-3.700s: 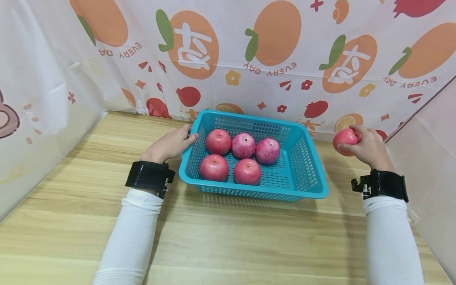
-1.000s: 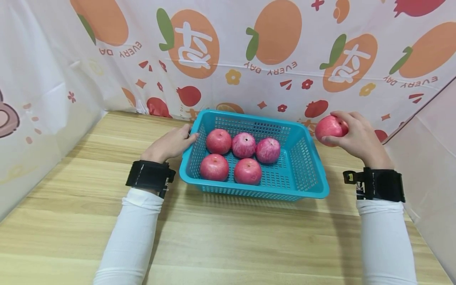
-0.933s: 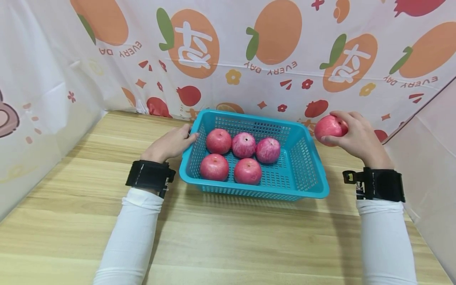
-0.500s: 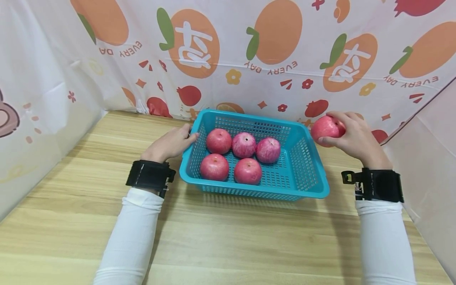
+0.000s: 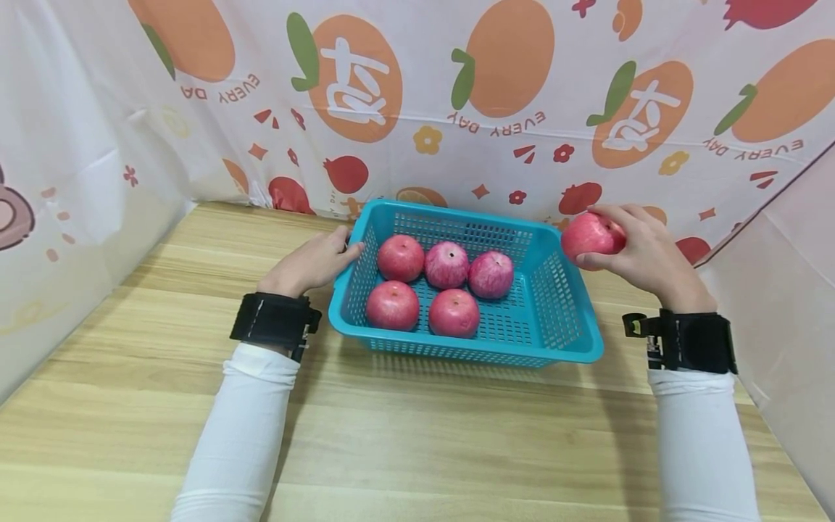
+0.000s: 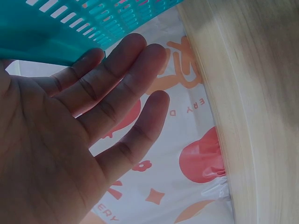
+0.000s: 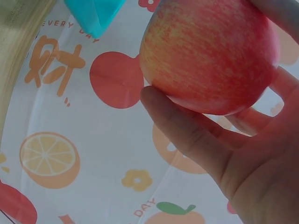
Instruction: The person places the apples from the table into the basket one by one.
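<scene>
A blue plastic basket with slotted walls stands on the table. Inside it sit several red apples, among them a plain red one and a streaked purple-red one. My left hand holds the basket's left rim, thumb over the edge. In the left wrist view, that hand's other fingers extend loosely outside the wall. My right hand grips another apple between thumb and fingers, in the air at the basket's back right corner. The right wrist view shows this apple close up.
The wooden table extends in front of the basket. Behind it hangs a white curtain printed with fruit, and similar sheeting covers the left side. A pale panel bounds the right side.
My right hand has carried its apple leftward toward the basket, from farther right. The left hand, the basket and the apples inside have stayed in place.
</scene>
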### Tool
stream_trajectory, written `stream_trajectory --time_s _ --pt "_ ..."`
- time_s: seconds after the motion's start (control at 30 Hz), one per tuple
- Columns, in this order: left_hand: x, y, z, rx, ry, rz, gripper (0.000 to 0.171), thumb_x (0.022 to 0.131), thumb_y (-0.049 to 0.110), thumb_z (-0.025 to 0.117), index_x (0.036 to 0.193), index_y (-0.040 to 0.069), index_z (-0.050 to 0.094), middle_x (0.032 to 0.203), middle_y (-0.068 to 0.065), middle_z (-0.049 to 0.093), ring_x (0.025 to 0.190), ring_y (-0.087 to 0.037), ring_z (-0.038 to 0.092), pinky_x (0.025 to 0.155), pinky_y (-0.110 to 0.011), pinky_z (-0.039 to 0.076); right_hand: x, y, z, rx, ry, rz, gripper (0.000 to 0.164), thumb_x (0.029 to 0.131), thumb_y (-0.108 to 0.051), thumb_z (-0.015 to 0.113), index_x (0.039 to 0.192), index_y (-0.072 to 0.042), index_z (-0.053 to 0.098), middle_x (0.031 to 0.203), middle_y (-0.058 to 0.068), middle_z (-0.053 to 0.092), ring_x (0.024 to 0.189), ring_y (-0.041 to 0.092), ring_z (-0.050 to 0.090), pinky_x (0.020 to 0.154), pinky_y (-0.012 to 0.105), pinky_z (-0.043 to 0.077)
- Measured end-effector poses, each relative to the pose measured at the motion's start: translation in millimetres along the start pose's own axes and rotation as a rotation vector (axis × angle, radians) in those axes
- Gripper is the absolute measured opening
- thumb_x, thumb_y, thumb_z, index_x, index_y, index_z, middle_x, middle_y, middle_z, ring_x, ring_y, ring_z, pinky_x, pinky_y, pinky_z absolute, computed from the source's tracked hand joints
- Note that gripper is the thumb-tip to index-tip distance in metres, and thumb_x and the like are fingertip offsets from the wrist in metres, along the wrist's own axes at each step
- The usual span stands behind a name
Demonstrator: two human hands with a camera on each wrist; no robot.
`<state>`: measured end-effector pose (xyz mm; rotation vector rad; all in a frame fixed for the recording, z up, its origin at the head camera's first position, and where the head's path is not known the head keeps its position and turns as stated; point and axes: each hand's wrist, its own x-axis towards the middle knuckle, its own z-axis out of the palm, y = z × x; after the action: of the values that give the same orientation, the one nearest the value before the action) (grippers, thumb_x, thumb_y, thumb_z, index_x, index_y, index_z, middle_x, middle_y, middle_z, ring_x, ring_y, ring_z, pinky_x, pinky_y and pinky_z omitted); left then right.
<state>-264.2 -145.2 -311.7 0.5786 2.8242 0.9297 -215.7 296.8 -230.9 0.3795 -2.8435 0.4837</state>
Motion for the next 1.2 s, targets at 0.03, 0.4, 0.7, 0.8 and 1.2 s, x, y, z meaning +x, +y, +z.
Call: stream_trajectory --time_s 0.03,0.4,0.7,0.8,1.2 --pt "0.0 0.0 -0.2 0.001 0.000 0.001 0.039 0.095 0.033 0.041 0.116 0.000 0.040 0.094 -0.015 0.058 0.073 -0.018 0.060 0.069 -0.040 0.054 0 -1 0 -0.001 0.001 -0.003 0.078 0.069 -0.038 0.075 0.135 -0.019 0.038 0.126 0.017 0.040 0.110 0.040 0.034 0.070 0.064 0.046" --pt "-0.7 -0.8 0.0 -0.004 0.003 -0.001 0.039 0.095 0.032 0.042 0.116 0.000 0.040 0.094 -0.015 0.059 0.073 -0.019 0.060 0.070 -0.041 0.054 1 -7 1 0.000 0.000 -0.038 0.077 0.068 -0.035 0.077 0.134 -0.019 0.040 0.125 0.018 0.041 0.110 0.040 0.034 0.070 0.063 0.047" --pt "0.2 0.7 -0.9 0.008 0.000 -0.002 0.038 0.095 0.032 0.041 0.115 0.000 0.040 0.093 -0.015 0.059 0.073 -0.018 0.060 0.070 -0.040 0.054 1 -10 1 0.015 -0.008 -0.062 0.076 0.067 -0.032 0.077 0.132 -0.017 0.041 0.123 0.017 0.042 0.111 0.039 0.033 0.069 0.063 0.048" --pt "0.2 1.0 -1.2 0.013 -0.002 -0.005 0.038 0.095 0.032 0.041 0.115 0.000 0.040 0.093 -0.015 0.058 0.073 -0.019 0.059 0.070 -0.040 0.054 0 -11 1 0.011 -0.005 -0.076 0.076 0.067 -0.032 0.078 0.132 -0.017 0.042 0.122 0.017 0.043 0.110 0.039 0.033 0.068 0.063 0.048" --pt "0.2 0.9 -1.5 0.014 -0.003 -0.008 0.038 0.095 0.032 0.042 0.115 0.000 0.040 0.091 -0.014 0.058 0.073 -0.018 0.059 0.070 -0.041 0.054 -1 -19 -1 -0.007 -0.005 -0.100 0.076 0.067 -0.036 0.077 0.131 -0.016 0.042 0.123 0.018 0.042 0.109 0.041 0.033 0.068 0.062 0.048"
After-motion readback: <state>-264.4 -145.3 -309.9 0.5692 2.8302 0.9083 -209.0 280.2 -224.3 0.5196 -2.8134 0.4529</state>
